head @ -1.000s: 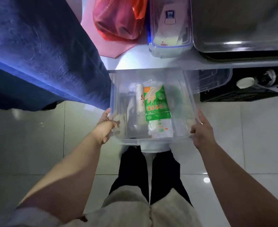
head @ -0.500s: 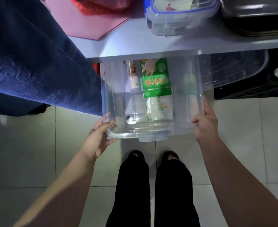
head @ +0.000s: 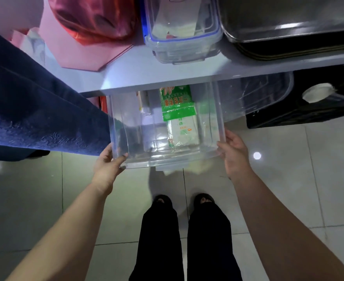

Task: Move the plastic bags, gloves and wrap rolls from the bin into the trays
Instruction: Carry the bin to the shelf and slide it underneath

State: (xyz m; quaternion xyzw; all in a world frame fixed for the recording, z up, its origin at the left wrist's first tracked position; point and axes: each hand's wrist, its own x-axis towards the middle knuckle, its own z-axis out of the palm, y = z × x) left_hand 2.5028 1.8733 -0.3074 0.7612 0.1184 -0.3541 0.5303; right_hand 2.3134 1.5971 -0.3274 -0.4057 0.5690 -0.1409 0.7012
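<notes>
A clear plastic bin [head: 213,122] sits partly under a white shelf [head: 138,76]. Inside lie a green glove packet [head: 176,106], a white plastic bag pack [head: 184,130] below it, and a wrap roll [head: 143,102] half hidden by the shelf edge. My left hand [head: 108,165] grips the bin's near left corner, thumb over the rim. At the near right corner my right hand [head: 234,151] presses against the bin's side, fingers curled around the edge.
On the shelf stand a red plastic bag [head: 94,17], a clear box with blue clips [head: 181,31] and dark metal trays [head: 292,27]. A dark blue cloth [head: 35,110] hangs at left. A black crate [head: 308,106] sits right of the bin. My feet stand on grey floor tiles.
The bin has slid further back under the shelf, so more of the roll and the green packet is covered. Both hands followed it forward, staying on its near corners.
</notes>
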